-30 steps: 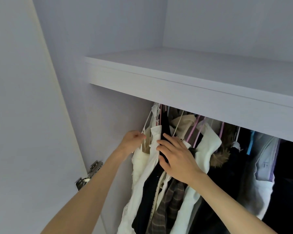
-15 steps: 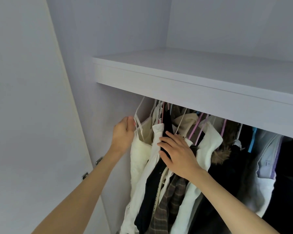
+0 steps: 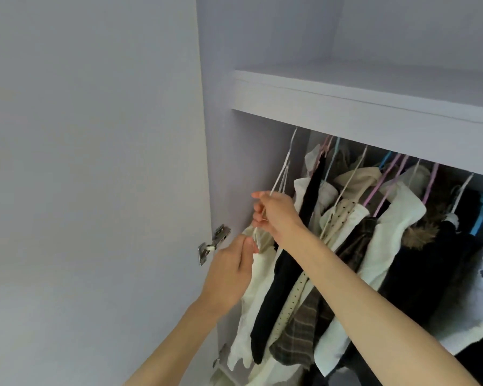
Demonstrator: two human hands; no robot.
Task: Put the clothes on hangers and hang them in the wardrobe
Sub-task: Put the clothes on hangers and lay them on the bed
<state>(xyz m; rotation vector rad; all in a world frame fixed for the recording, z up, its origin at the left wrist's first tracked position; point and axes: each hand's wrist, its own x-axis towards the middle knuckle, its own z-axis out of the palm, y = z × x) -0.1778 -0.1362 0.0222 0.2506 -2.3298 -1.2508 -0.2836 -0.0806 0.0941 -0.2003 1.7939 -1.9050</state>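
Cream top [image 3: 258, 270] hangs at the far left end of the row of clothes, centre of the frame, just beside the wardrobe's left wall [image 3: 226, 162]. Fabric is pale, thin, slightly creased; lower hem is scalloped with small holes. Its white hanger [image 3: 283, 174] slants up and right toward the underside of the shelf [image 3: 346, 118]; the hook's seat is hidden there.

Right hand [image 3: 276, 211], centre frame: fingers curled, pinching the hanger's thin wires just above the top's shoulder.

Left hand [image 3: 230, 270], just below and left: fingers curled, gripping the top's upper edge.

Touching the top on its right: black garment [image 3: 285, 277], then a dotted cream piece [image 3: 296, 291], a plaid piece [image 3: 304, 330], white and dark coats. Hangers are pink, blue, white. Door hinge [image 3: 212, 243] sits left of centre.
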